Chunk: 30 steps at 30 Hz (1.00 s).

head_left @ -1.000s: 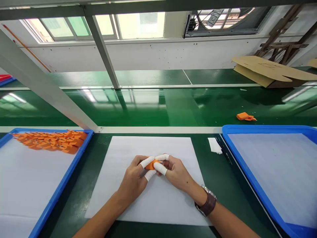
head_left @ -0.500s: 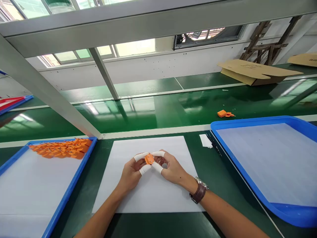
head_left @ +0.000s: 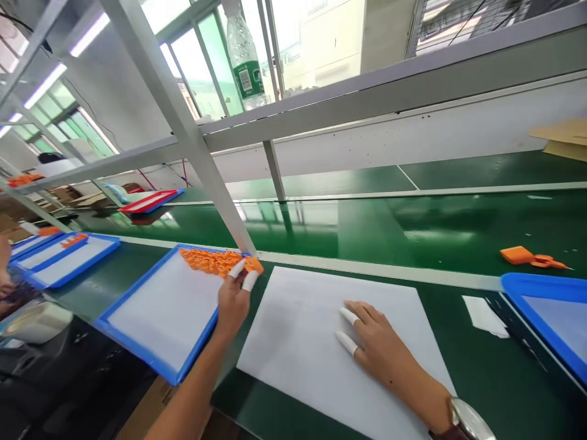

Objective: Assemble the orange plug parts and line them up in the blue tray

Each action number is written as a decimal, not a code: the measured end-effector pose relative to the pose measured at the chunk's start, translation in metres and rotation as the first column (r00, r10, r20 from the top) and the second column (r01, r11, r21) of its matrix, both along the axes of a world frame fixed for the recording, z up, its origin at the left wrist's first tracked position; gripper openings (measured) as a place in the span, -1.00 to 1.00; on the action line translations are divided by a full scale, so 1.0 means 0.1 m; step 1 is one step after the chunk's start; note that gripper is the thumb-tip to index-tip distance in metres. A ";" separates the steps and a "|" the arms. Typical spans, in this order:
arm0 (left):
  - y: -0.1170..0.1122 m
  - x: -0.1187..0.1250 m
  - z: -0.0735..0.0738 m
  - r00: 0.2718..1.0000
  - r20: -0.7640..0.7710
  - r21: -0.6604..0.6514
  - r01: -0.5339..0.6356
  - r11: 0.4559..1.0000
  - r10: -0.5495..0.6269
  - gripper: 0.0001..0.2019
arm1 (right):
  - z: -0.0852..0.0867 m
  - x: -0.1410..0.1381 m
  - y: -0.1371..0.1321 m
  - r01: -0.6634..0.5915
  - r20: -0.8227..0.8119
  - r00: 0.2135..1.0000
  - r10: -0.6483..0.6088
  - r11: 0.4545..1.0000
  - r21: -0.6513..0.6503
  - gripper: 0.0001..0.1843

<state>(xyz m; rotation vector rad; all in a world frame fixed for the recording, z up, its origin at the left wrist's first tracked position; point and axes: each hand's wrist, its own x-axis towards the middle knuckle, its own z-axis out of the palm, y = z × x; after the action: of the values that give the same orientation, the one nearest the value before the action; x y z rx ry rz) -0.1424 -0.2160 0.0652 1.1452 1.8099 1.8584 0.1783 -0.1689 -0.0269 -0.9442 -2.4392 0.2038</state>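
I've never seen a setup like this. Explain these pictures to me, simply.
There is no machine here: these are a person's two bare hands, seen by one camera worn on the head, looking forward and down. White finger covers sit on the thumb and forefinger of each hand.

The left hand reaches to small orange pieces bunched along the far side of a blue-rimmed tray; whether it grips one is hard to tell. The right hand, with a wristwatch at its wrist, is over a large white sheet on the green bench, with nothing visible in its grasp.

At the right edge is part of another blue tray, with a loose orange piece beyond it.
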 end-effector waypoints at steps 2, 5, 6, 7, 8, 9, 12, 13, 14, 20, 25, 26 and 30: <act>-0.07 -0.51 0.08 0.976 -0.086 -0.038 -0.206 0.978 0.202 -0.45 | -0.03 0.01 0.00 0.000 0.025 1.000 -0.001 1.000 0.016 -0.63; -0.16 -1.17 0.09 0.929 -0.163 -0.191 -0.360 0.913 0.332 -0.45 | -0.05 0.01 0.01 0.007 0.031 0.999 -0.008 1.000 0.020 -0.63; -0.18 -1.32 0.07 0.925 -0.166 -0.242 -0.374 0.895 0.341 -0.46 | -0.05 0.01 0.02 0.009 0.030 0.999 -0.009 1.000 0.021 -0.62; -0.20 -1.44 0.02 0.925 -0.163 -0.286 -0.378 0.881 0.344 -0.48 | -0.05 0.01 0.02 0.010 0.029 1.000 -0.011 1.000 0.023 -0.62; -0.21 -1.53 -0.03 0.926 -0.161 -0.326 -0.377 0.867 0.341 -0.51 | -0.06 0.01 0.02 0.010 0.028 1.000 -0.011 1.000 0.024 -0.62; -0.22 -1.58 -0.09 0.928 -0.160 -0.358 -0.372 0.856 0.336 -0.54 | -0.06 0.01 0.03 0.009 0.025 1.000 -0.009 1.000 0.024 -0.62; -0.22 -1.64 -0.25 0.938 -0.157 -0.403 -0.346 0.847 0.308 -0.58 | -0.05 0.01 0.03 0.009 0.007 1.000 -0.009 1.000 0.024 -0.65; -0.21 -1.64 -0.28 0.942 -0.156 -0.405 -0.335 0.850 0.297 -0.58 | -0.05 0.01 0.03 0.010 0.001 1.000 -0.010 1.000 0.025 -0.65; -0.20 -1.64 -0.31 0.947 -0.152 -0.404 -0.321 0.856 0.284 -0.57 | -0.05 0.01 0.03 0.011 -0.003 1.000 -0.011 1.000 0.026 -0.67; -0.21 -1.59 -0.32 0.966 -0.119 -0.366 -0.257 0.894 0.229 -0.58 | -0.07 0.02 0.04 -0.001 -0.008 1.000 0.001 1.000 0.021 -0.72; -0.25 -1.33 -0.12 0.919 -0.238 -0.212 -0.364 0.907 0.314 -0.54 | 0.00 0.01 0.04 -0.003 -0.015 1.000 0.003 1.000 0.010 -0.70; -0.23 -1.23 -0.06 0.914 -0.268 -0.158 -0.354 0.922 0.305 -0.54 | 0.03 0.01 0.03 -0.004 -0.011 1.000 0.004 1.000 0.007 -0.69; 0.02 -0.64 0.14 0.947 -0.311 -0.053 -0.102 0.993 0.081 -0.53 | 0.17 -0.01 0.03 0.012 0.004 1.000 -0.012 1.000 -0.010 -0.65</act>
<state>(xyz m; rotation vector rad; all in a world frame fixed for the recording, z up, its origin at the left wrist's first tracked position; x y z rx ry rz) -0.2069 -0.2137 0.0793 1.4138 2.1088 1.7267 0.1774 -0.1660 -0.0096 -0.9638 -2.4376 0.2099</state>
